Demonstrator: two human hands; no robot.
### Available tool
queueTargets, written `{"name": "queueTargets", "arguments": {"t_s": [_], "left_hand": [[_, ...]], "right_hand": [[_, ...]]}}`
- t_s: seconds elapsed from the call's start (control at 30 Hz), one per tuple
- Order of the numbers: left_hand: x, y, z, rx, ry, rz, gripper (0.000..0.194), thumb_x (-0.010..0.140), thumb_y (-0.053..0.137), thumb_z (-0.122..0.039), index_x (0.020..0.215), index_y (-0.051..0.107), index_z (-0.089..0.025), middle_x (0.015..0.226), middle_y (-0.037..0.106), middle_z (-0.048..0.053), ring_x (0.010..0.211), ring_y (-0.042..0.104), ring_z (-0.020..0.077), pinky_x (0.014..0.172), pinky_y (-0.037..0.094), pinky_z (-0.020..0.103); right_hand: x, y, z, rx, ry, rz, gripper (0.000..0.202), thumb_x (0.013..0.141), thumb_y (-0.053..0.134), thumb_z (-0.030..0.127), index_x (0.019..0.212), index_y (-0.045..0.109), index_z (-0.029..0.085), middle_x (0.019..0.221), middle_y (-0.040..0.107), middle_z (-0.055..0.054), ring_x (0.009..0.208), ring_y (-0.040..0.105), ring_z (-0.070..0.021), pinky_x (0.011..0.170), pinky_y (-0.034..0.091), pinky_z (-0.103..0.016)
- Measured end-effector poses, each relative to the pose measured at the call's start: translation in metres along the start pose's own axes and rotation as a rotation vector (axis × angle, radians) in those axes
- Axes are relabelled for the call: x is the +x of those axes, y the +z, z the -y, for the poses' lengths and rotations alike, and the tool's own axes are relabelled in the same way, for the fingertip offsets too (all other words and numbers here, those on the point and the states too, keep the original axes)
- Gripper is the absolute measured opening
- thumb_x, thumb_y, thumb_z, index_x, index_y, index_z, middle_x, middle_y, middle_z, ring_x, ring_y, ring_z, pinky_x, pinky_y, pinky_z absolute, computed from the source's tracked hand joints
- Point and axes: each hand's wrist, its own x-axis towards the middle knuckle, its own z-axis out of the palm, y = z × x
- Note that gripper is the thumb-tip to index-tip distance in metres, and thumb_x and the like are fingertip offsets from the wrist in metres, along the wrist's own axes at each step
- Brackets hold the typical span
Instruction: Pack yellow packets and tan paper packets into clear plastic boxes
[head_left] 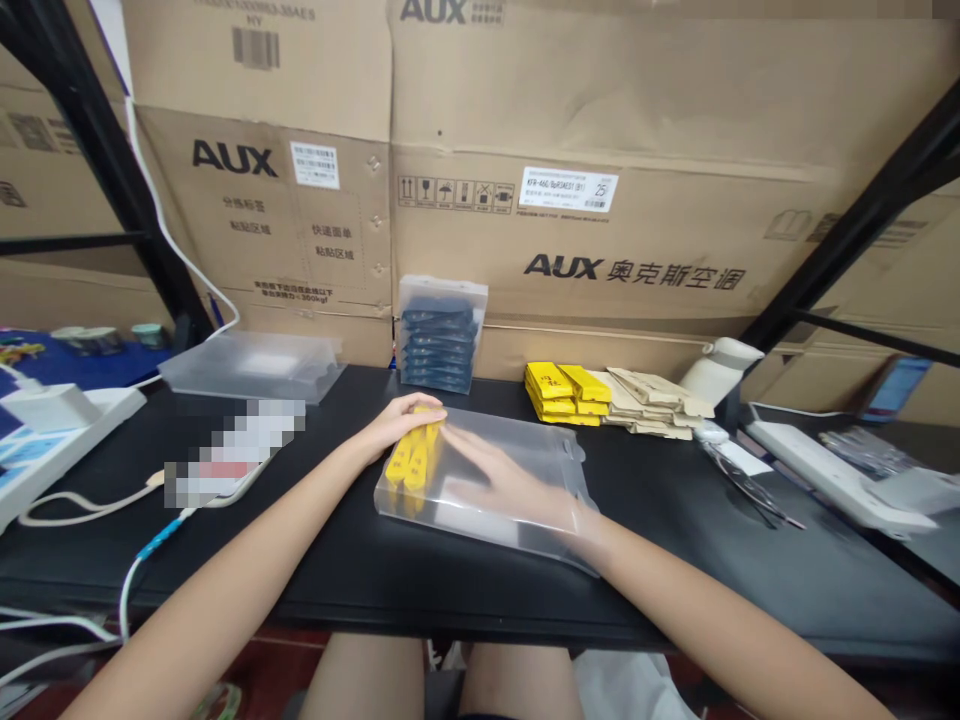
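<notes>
One clear box (525, 432), likely light, flexible: hold by edges; left hand (403, 417) clasps one end, right hand (501, 478) extends loosely inside.

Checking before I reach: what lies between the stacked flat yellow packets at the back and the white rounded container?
In the head view, a stack of flat beige packets lies between the yellow packets and the white container.

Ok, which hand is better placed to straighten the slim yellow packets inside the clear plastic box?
Probably the right hand: it reaches inside the clear rectangular plastic box, pointing toward the slim yellow packets. The left hand is outside, at the box's far left corner.
</notes>
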Motion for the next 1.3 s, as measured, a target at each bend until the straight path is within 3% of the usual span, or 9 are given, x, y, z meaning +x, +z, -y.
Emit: {"name": "queueTargets", "arguments": {"t_s": [0.2,0.3,0.4,0.5,0.67,0.77,0.93,1.17,1.3], "left_hand": [[0.0,-0.004,-0.002,0.001,-0.024,0.055,0.046,0.056,0.08,-0.038,0.095,0.065,-0.019,0.086,0.069,0.003,0.078,0.065,0.0185,0.076,0.048,0.032],[0.001,-0.008,-0.001,0.001,-0.026,0.068,0.043,0.056,0.08,-0.037,0.092,0.065,-0.019,0.083,0.068,0.003,0.075,0.065,0.0179,0.075,0.048,0.032],[0.004,-0.015,-0.001,-0.007,-0.027,0.067,0.046,0.055,0.081,-0.035,0.095,0.064,-0.02,0.087,0.068,0.002,0.077,0.065,0.0175,0.075,0.048,0.03],[0.006,-0.023,-0.001,-0.007,-0.026,0.025,0.044,0.056,0.081,-0.033,0.094,0.064,-0.021,0.085,0.067,0.001,0.076,0.064,0.0161,0.073,0.047,0.028],[0.008,-0.029,0.001,-0.046,-0.025,0.034,0.037,0.058,0.079,-0.034,0.089,0.063,-0.02,0.08,0.067,-0.001,0.071,0.063,0.0152,0.069,0.047,0.027],[0.008,-0.028,0.003,-0.053,-0.021,0.031,0.037,0.057,0.08,-0.033,0.087,0.063,-0.02,0.079,0.066,-0.001,0.071,0.063,0.0152,0.07,0.047,0.027],[0.009,-0.03,0.006,-0.117,-0.001,0.023,0.04,0.056,0.081,-0.033,0.089,0.061,-0.02,0.09,0.068,0.0,0.077,0.064,0.0155,0.076,0.048,0.029],[0.011,-0.032,0.007,-0.104,0.002,0.009,0.039,0.056,0.081,-0.031,0.087,0.061,-0.019,0.089,0.068,0.001,0.076,0.064,0.0154,0.076,0.048,0.029],[0.008,-0.03,0.005,-0.092,-0.018,0.043,0.039,0.055,0.082,-0.029,0.087,0.062,-0.019,0.09,0.069,0.001,0.075,0.064,0.0155,0.074,0.048,0.03]], "right_hand": [[0.001,-0.001,0.004,0.028,0.001,0.004,0.071,0.087,0.054,0.034,0.147,0.015,0.029,0.155,0.01,-0.005,0.141,0.015,-0.0244,0.112,0.026,-0.045],[0.005,-0.001,0.003,0.04,-0.025,-0.06,0.068,0.087,0.054,0.033,0.145,0.022,0.026,0.153,0.018,-0.008,0.14,0.021,-0.0231,0.111,0.027,-0.044],[0.009,-0.006,-0.002,0.016,-0.029,-0.228,0.047,0.087,0.052,0.027,0.134,0.046,0.023,0.141,0.043,-0.009,0.13,0.041,-0.022,0.107,0.034,-0.045],[0.009,-0.022,-0.015,-0.013,0.008,-0.473,0.024,0.086,0.048,0.02,0.099,0.068,0.021,0.112,0.066,-0.007,0.106,0.06,-0.0207,0.095,0.045,-0.041],[0.0,-0.056,-0.044,-0.076,0.093,-0.914,0.026,0.082,0.042,0.015,0.075,0.067,0.017,0.08,0.069,-0.007,0.081,0.064,-0.0212,0.083,0.048,-0.039],[-0.007,-0.074,-0.064,-0.211,0.149,-1.059,0.025,0.079,0.041,0.013,0.068,0.063,0.018,0.072,0.066,-0.005,0.074,0.062,-0.0201,0.075,0.049,-0.037],[-0.017,-0.094,-0.087,-0.415,0.1,-0.959,0.02,0.075,0.045,0.011,0.068,0.061,0.021,0.073,0.066,-0.004,0.074,0.061,-0.0204,0.073,0.048,-0.037],[-0.019,-0.093,-0.106,-0.509,0.075,-0.635,0.028,0.068,0.048,0.007,0.087,0.062,0.02,0.108,0.065,-0.01,0.102,0.057,-0.028,0.089,0.043,-0.048],[-0.02,-0.089,-0.113,-0.475,0.093,-0.643,0.019,0.068,0.048,0.007,0.078,0.058,0.02,0.097,0.067,-0.01,0.097,0.059,-0.0281,0.084,0.045,-0.046]]}}
